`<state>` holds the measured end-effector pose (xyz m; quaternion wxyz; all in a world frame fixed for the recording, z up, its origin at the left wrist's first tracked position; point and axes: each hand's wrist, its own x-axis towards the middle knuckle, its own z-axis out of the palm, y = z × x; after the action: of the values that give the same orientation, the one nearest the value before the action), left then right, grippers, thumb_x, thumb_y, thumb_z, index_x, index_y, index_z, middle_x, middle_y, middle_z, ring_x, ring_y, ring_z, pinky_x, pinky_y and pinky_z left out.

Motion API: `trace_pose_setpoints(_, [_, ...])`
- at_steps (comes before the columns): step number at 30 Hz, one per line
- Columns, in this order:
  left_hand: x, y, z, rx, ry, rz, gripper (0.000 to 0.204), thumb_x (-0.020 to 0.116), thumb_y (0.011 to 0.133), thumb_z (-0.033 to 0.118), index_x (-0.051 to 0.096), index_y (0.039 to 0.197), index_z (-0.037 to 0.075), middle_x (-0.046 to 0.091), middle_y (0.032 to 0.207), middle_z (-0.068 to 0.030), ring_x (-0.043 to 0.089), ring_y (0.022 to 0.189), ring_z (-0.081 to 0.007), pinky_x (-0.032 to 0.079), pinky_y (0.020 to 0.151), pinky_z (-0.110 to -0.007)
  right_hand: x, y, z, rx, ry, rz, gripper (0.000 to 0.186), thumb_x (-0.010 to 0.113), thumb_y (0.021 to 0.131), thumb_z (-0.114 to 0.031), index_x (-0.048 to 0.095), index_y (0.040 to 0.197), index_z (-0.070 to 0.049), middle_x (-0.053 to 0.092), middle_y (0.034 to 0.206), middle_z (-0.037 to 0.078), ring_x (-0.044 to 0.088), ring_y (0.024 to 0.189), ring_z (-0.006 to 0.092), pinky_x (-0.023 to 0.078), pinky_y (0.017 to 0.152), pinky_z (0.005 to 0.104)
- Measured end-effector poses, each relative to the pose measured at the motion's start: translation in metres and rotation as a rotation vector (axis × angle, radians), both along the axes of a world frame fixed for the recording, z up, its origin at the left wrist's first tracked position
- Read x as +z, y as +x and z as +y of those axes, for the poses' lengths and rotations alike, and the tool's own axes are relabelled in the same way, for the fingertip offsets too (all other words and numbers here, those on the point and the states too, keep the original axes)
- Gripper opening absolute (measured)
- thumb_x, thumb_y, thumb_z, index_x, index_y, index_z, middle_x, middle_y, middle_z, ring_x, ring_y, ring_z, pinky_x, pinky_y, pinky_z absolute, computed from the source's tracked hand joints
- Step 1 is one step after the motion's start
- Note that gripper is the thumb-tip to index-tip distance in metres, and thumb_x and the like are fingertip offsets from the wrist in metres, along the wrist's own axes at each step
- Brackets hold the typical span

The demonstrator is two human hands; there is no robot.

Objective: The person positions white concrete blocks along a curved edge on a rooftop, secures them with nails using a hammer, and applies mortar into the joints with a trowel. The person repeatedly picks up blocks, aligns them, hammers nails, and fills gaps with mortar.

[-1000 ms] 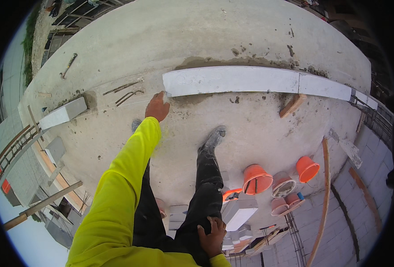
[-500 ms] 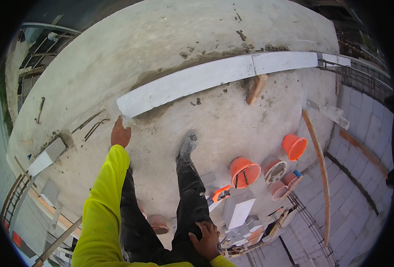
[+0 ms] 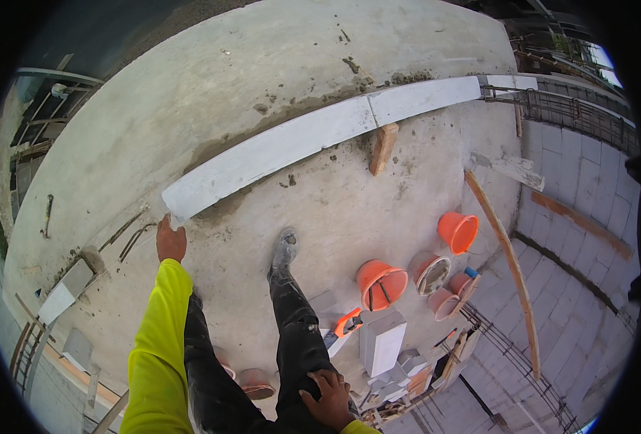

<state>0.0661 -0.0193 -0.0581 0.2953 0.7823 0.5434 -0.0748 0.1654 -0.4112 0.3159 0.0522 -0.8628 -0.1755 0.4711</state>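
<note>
Concrete slab (image 3: 262,94) underfoot. Row of white blocks (image 3: 313,137) across slab, three visible. Two orange buckets (image 3: 379,283), two smaller pails (image 3: 430,271) beside. Left hand (image 3: 170,241) open, fingertips touching row's near end. Right hand (image 3: 329,398) open, resting flat on thigh.

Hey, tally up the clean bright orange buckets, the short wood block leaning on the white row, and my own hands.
Bright orange buckets: 2
Short wood block: 1
Hands, left hand and right hand: 2
Total: 5
</note>
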Motion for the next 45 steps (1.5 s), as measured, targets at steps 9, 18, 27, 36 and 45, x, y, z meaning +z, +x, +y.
trace_pose_setpoints(9, [0.011,-0.004,-0.005,0.098,-0.071,0.01,0.059,0.064,0.083,0.016,0.049,0.138,-0.004,0.055,0.132,-0.0273,0.054,0.121,-0.0432,0.046,0.103,-0.045,-0.001,-0.003,0.005,0.018,0.014,-0.017,0.046,0.079,0.074,-0.029,0.068,0.115,-0.013,0.06,0.117,0.005,0.054,0.112,0.0323,0.041,0.09,0.0504])
trace_pose_setpoints(18, [0.051,-0.023,-0.037,0.195,-0.05,-0.077,0.057,0.065,0.084,0.014,0.048,0.137,0.0,0.046,0.143,-0.0226,0.05,0.127,-0.0422,0.046,0.105,-0.045,0.001,-0.011,0.017,0.027,0.023,-0.017,0.049,0.08,0.073,-0.026,0.066,0.118,-0.011,0.058,0.118,0.007,0.052,0.114,0.0334,0.039,0.093,0.0511])
trace_pose_setpoints(27, [0.145,-0.142,-0.086,0.349,-0.318,-0.09,0.051,0.065,0.083,0.015,0.057,0.13,0.0,0.053,0.136,-0.0236,0.059,0.117,-0.0394,0.046,0.103,-0.043,0.0,-0.045,0.045,0.093,0.083,-0.077,0.046,0.075,0.08,-0.025,0.064,0.12,-0.006,0.061,0.121,0.014,0.053,0.117,0.0383,0.04,0.098,0.0513])
trace_pose_setpoints(36, [0.275,-0.329,0.024,0.542,-0.148,0.003,0.042,0.062,0.084,0.017,0.064,0.123,0.001,0.064,0.125,-0.0211,0.067,0.105,-0.0339,0.053,0.094,-0.039,0.025,-0.112,0.131,0.001,0.353,-0.106,0.046,0.069,0.087,-0.019,0.058,0.124,0.006,0.062,0.119,0.025,0.057,0.113,0.0402,0.043,0.102,0.047])
trace_pose_setpoints(45, [0.275,-0.427,0.103,0.58,0.023,0.096,0.039,0.062,0.086,0.017,0.065,0.122,0.002,0.068,0.116,-0.0183,0.067,0.099,-0.0337,0.053,0.09,-0.04,-0.031,-0.123,0.184,-0.183,0.305,0.083,0.046,0.065,0.091,-0.015,0.054,0.13,0.006,0.059,0.122,0.021,0.06,0.11,0.0309,0.048,0.096,0.0412])
